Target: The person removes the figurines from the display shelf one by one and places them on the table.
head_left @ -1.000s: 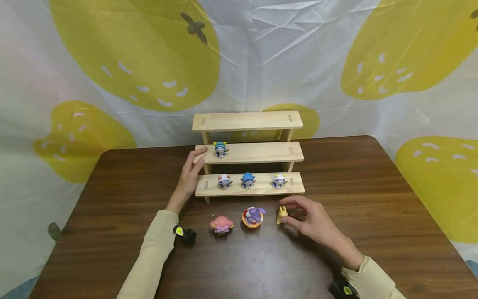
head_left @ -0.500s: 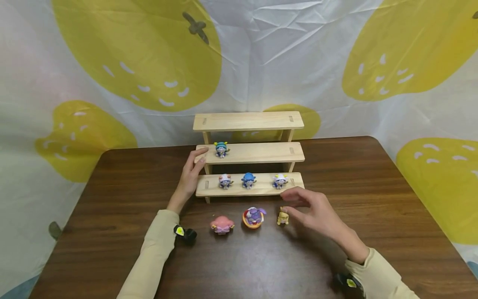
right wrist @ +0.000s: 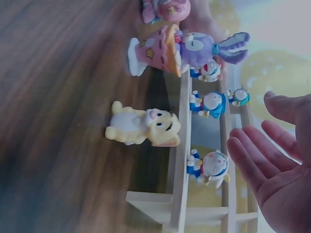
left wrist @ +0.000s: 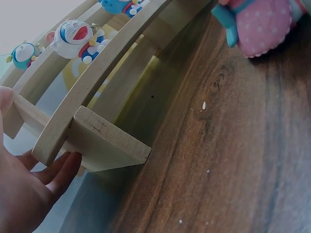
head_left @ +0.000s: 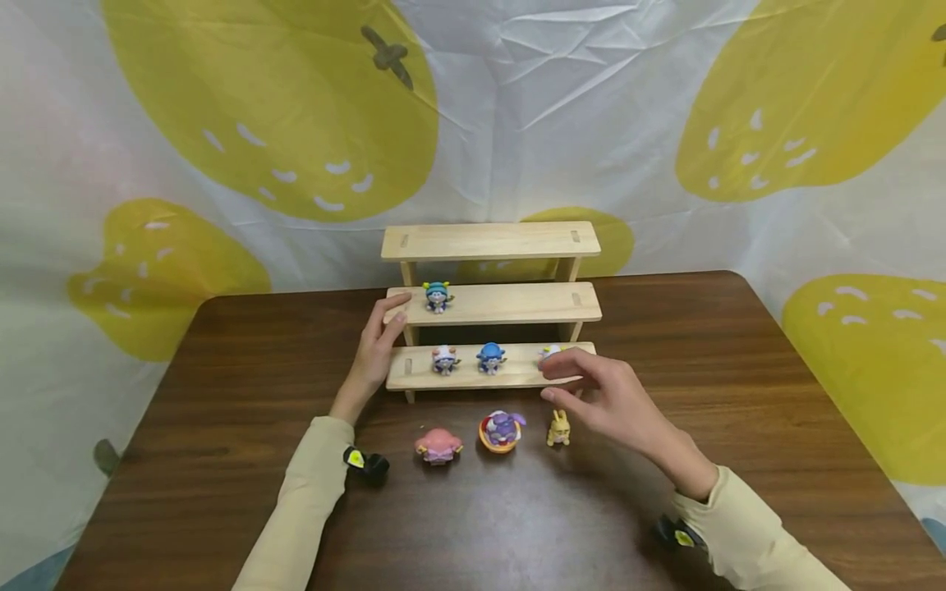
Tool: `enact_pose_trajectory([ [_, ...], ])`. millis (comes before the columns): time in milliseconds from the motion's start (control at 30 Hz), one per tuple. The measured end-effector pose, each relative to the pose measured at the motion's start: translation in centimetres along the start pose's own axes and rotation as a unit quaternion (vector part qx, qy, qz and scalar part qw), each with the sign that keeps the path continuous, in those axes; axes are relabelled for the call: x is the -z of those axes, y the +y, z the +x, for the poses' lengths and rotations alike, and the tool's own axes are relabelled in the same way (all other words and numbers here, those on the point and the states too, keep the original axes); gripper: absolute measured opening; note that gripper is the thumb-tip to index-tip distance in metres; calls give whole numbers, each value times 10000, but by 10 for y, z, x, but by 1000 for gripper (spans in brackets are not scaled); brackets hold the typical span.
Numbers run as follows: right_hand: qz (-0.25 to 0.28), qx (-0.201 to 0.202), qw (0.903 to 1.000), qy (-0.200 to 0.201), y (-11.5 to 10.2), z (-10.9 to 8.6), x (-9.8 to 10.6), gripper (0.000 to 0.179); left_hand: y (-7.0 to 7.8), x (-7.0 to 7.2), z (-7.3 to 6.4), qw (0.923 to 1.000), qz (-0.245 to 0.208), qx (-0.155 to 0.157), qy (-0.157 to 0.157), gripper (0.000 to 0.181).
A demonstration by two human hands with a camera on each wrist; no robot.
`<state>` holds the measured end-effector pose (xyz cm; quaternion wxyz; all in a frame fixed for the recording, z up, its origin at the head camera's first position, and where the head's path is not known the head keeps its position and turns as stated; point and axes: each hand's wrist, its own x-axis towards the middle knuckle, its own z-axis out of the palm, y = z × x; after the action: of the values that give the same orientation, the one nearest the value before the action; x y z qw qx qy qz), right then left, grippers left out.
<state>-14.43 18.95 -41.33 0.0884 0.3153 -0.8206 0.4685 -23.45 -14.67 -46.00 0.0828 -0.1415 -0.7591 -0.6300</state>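
Note:
My left hand (head_left: 372, 353) grips the left end of a three-tier wooden display stand (head_left: 510, 302), its fingers at the board ends in the left wrist view. My right hand (head_left: 617, 402) hovers before the bottom tier with spread, relaxed fingers and holds nothing. It partly covers a white-hatted Doraemon figurine (right wrist: 212, 164) at that tier's right end. Left of it sit a blue-hatted figurine (head_left: 491, 359) and another white-hatted figurine (head_left: 444, 359). A teal-hatted figurine (head_left: 437, 296) is on the middle tier. Below the right hand, a yellow rabbit-eared figurine (head_left: 558, 428) stands on the table.
A purple bunny figurine in a cup (head_left: 501, 430) and a pink figurine (head_left: 439, 446) stand on the brown wooden table (head_left: 473, 533), in front of the stand. Behind hangs a white cloth (head_left: 562, 107) with large yellow fruit prints.
My right hand has let go of the yellow figurine, which now stands upright facing front, and has risen up and left toward the bottom tier. The left hand stays on the stand.

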Motion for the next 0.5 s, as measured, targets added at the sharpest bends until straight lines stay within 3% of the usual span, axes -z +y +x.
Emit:
enact_pose_trajectory([
  [100,-6,-12,10000,-31,-3,5,-1,26,-9,-1,1,10000,-39,-39,43,40],
  [367,-56,-127,9999,-27,-10,24,-4,24,-11,-2,1,9998,-103,-150,122,38],
  [500,-50,-5,10000,5,-13,38,-9,25,7,0,-3,9999,-82,-81,114,38],
])
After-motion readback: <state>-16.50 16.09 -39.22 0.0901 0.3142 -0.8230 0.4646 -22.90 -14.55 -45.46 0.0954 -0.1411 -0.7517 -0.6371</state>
